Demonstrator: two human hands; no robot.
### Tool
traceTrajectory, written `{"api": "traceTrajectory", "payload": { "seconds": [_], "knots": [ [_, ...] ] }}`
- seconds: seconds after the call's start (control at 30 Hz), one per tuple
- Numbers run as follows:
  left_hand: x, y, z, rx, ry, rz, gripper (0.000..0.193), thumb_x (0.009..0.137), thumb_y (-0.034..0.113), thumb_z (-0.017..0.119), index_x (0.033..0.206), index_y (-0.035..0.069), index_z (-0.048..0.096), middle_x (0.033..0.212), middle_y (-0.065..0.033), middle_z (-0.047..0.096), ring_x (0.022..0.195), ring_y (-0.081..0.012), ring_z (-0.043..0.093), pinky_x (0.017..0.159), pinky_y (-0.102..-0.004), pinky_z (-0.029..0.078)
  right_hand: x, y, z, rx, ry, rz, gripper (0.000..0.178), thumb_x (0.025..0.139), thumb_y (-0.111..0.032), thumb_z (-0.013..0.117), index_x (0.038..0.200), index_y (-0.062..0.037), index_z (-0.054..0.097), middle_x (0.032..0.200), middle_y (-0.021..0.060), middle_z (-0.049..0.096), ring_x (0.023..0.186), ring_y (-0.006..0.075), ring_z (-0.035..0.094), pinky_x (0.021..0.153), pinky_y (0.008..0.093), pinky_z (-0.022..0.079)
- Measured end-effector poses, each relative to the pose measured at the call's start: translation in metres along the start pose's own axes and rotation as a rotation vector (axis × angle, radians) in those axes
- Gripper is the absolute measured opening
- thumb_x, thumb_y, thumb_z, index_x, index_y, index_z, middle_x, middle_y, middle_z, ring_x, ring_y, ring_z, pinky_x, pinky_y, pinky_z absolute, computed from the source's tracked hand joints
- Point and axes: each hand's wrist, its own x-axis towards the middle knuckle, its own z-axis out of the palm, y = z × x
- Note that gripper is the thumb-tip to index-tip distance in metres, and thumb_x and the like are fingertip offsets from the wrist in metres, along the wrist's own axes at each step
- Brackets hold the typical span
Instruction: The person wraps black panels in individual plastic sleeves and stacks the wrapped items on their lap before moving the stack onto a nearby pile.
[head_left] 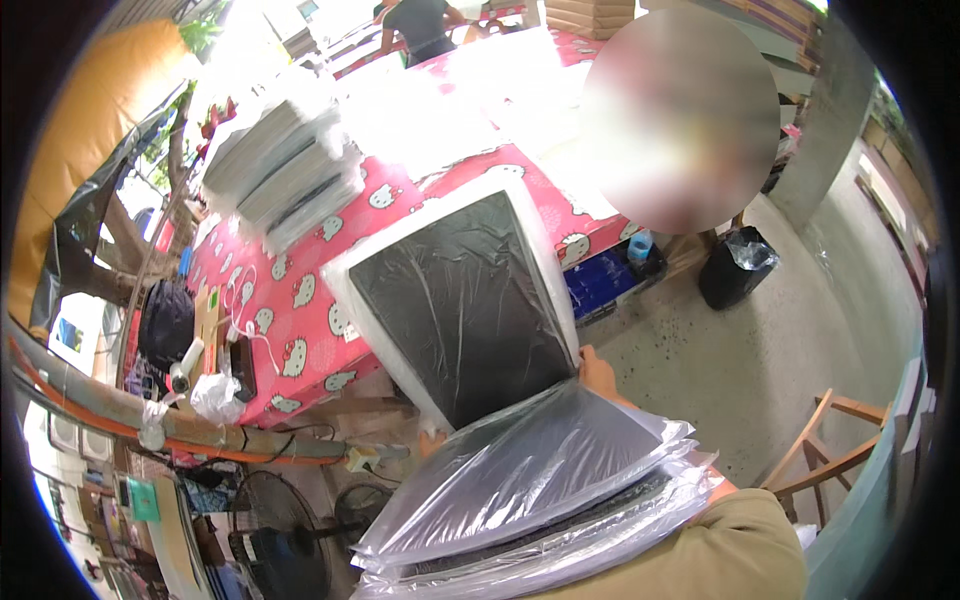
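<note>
A flat black rectangular panel (450,290), wrapped in clear plastic with a pale border, is tilted in front of me over the near edge of the table. My right hand (597,376) grips its near right edge, the fingers partly hidden. At its near left corner my left hand (432,441) shows only a few fingers, curled at the edge. Closer to my body, more plastic-wrapped flat pieces (520,480) lie in a stack across my forearms, covering most of the left arm.
A table with a pink patterned cloth (300,335) bears a tall pile of wrapped flat packs (285,165). Beneath its right side sits a blue crate (605,285), near a black bin (738,268). A fan (280,535), a pipe (250,440) and a wooden frame (830,450) stand around me. Another person (422,30) is far off.
</note>
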Motion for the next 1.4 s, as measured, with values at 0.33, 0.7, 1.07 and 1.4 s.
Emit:
{"api": "traceTrajectory", "payload": {
  "seconds": [0.33, 0.7, 1.07, 1.4],
  "knots": [
    [-0.030, 0.075, -0.050, 0.088, -0.504, -0.102, 0.030, 0.077, 0.030, 0.059, 0.081, 0.000, 0.058, 0.068, -0.0035, 0.057, 0.065, -0.0130, 0.051, 0.060, -0.0280, 0.041, -0.002, 0.008, 0.009, -0.071, -0.001, -0.020, 0.018, 0.078, -0.012, 0.043, 0.096, -0.0090, 0.042, 0.070, 0.0228, 0.055, 0.066, 0.0399, 0.054, 0.059, 0.0492, 0.038],
    [0.003, -0.059, -0.006, -0.067, -0.079, -0.287, 0.040, 0.075, 0.033, 0.056, 0.092, -0.004, 0.054, 0.086, -0.0188, 0.058, 0.079, -0.0265, 0.055, 0.068, -0.0371, 0.040, -0.004, -0.003, 0.019, 0.219, 0.066, -0.020, 0.022, 0.077, -0.008, 0.044, 0.100, -0.0064, 0.044, 0.070, 0.0194, 0.057, 0.067, 0.0356, 0.056, 0.059, 0.0431, 0.041],
    [0.053, 0.066, -0.083, 0.252, 0.613, 0.381, 0.028, 0.083, 0.022, 0.047, 0.094, -0.004, 0.050, 0.089, -0.0210, 0.055, 0.083, -0.0332, 0.053, 0.072, -0.0421, 0.041, 0.059, 0.005, -0.055, 0.013, 0.127, -0.099, 0.020, 0.074, -0.014, 0.053, 0.091, -0.0040, 0.051, 0.079, 0.0181, 0.059, 0.075, 0.0360, 0.057, 0.064, 0.0415, 0.044],
    [-0.036, 0.347, -0.052, -1.070, -0.822, 0.586, 0.032, 0.090, 0.032, 0.035, 0.076, 0.005, 0.042, 0.057, -0.0010, 0.035, 0.048, -0.0102, 0.033, 0.043, -0.0231, 0.027, 0.019, -0.240, -0.100, 0.493, -0.931, -0.962, 0.035, 0.063, -0.005, 0.065, 0.096, -0.0026, 0.054, 0.089, 0.0142, 0.056, 0.073, 0.0167, 0.055, 0.067, 0.0302, 0.046]
  ]
}}
